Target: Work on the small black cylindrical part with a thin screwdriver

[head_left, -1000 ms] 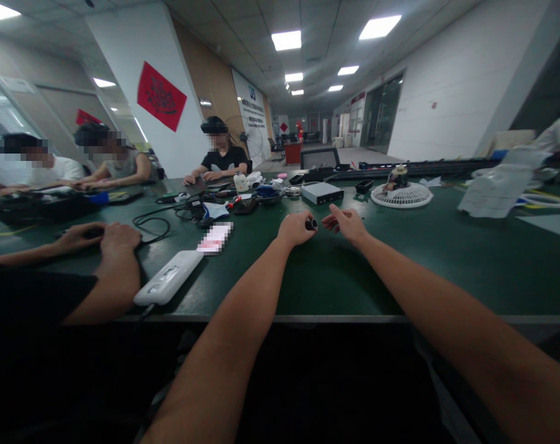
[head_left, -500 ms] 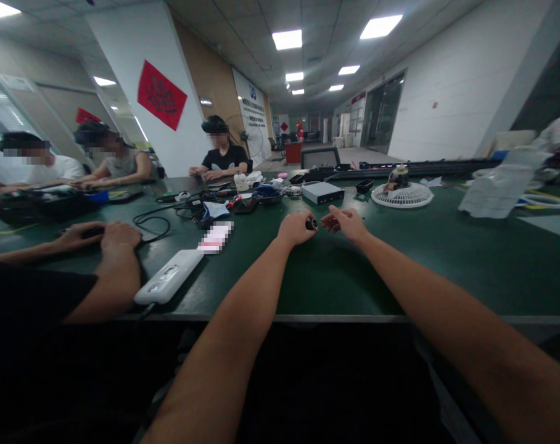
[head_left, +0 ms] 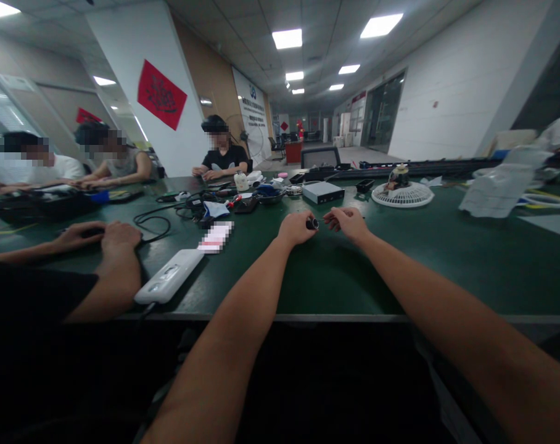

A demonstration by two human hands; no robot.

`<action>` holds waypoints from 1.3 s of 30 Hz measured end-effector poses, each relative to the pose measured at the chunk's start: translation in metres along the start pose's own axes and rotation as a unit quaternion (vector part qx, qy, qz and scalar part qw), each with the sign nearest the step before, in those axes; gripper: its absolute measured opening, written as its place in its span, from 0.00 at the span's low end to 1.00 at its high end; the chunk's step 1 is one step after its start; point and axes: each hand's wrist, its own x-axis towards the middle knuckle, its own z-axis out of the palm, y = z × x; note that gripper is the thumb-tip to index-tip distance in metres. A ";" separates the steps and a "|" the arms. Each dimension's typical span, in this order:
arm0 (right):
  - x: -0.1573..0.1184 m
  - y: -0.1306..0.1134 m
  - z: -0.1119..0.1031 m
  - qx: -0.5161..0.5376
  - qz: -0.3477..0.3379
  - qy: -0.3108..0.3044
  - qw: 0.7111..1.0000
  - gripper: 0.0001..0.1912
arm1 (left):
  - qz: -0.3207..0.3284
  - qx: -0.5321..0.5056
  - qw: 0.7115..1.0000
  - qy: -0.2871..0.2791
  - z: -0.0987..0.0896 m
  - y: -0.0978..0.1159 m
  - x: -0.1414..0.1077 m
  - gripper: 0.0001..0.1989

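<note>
Over a green workbench (head_left: 446, 271), a left hand (head_left: 296, 227) pinches a small black cylinder (head_left: 312, 224).
The cylinder sits at the left fingertips, gripped firmly enough to stay up, with its shiny end facing the right hand (head_left: 348, 224). That hand's curled fingers (head_left: 332, 216) are empty and hang just beside the cylinder, apparently not touching it. So light a pinch could let the small part slip, and a knock could send it rolling across the smooth mat toward the cables (head_left: 150, 222) on the left.
</note>
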 end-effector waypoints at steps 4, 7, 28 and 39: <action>-0.003 -0.005 0.001 0.014 0.004 -0.025 1.000 0.19 | 0.003 0.003 1.000 0.000 0.001 -0.002 0.000 0.17; -0.005 -0.007 0.001 0.022 0.013 -0.043 0.999 0.17 | 0.007 0.008 1.000 0.003 0.002 -0.003 0.001 0.18; -0.004 -0.007 0.001 -0.001 0.029 -0.044 0.999 0.20 | 0.014 -0.001 1.000 -0.008 0.002 -0.002 0.000 0.17; -0.002 -0.002 0.000 -0.013 -0.009 -0.011 1.000 0.20 | 0.011 -0.007 1.000 -0.013 0.005 -0.005 0.002 0.18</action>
